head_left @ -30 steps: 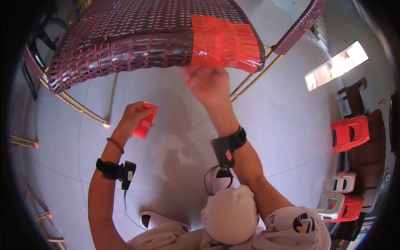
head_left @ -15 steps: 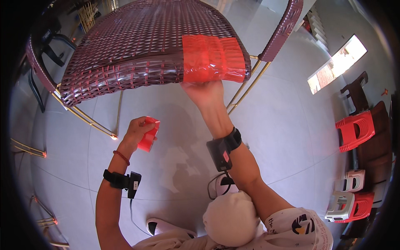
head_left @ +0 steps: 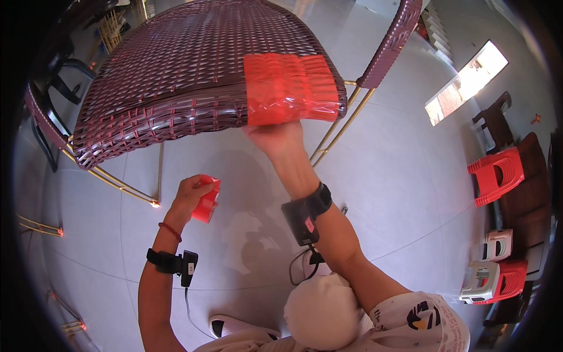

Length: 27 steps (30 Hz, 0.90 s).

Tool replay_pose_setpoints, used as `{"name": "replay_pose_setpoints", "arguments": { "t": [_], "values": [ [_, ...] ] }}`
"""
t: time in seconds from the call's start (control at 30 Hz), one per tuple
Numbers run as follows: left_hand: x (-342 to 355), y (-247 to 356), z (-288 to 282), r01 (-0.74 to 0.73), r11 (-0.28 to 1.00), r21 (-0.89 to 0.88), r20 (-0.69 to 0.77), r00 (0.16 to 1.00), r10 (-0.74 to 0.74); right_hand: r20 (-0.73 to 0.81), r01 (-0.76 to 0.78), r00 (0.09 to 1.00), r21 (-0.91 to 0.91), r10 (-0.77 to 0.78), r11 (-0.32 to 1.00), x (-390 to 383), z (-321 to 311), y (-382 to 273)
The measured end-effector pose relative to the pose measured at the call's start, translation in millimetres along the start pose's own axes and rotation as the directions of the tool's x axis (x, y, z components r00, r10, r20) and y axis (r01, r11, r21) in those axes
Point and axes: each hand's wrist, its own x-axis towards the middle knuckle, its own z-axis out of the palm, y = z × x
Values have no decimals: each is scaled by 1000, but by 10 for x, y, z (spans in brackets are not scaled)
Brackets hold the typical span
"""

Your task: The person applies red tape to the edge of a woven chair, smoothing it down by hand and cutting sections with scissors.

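Note:
The brown woven chair fills the upper part of the view. Red shiny film, looking like wide tape in overlapping strips, lies wrinkled over the right part of its seat's front edge. Under that edge, my right hand reaches up against the chair's underside, its fingers hidden by the seat and the film. Lower and to the left, away from the chair, my left hand is closed around a folded red film piece, pinched between thumb and fingers.
Thin gold chair legs stand on the grey tiled floor. Red stool and white stool sit by dark wooden furniture at the right. Black chair frames show at the far left. Cables hang from both wrist straps.
The chair and the film on it appear slightly farther left and lower in the view. Both hands keep their holds, the right still under the seat edge.

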Motion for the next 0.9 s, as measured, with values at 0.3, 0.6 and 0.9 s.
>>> {"name": "replay_pose_setpoints", "arguments": {
  "t": [0.3,0.6,0.9],
  "values": [
    [5,-52,-19,-44,999,-28,24,999,45,-316,-346,938,-882,143,319,-694,-34,-271],
    [-27,-16,-47,62,994,-91,47,997,-58,98,3,968,-925,-232,-379,-1140,608,-140],
    [124,-126,-33,69,986,-150,166,985,-44,620,407,559,374,551,-833,-310,668,-28]
  ]
}}
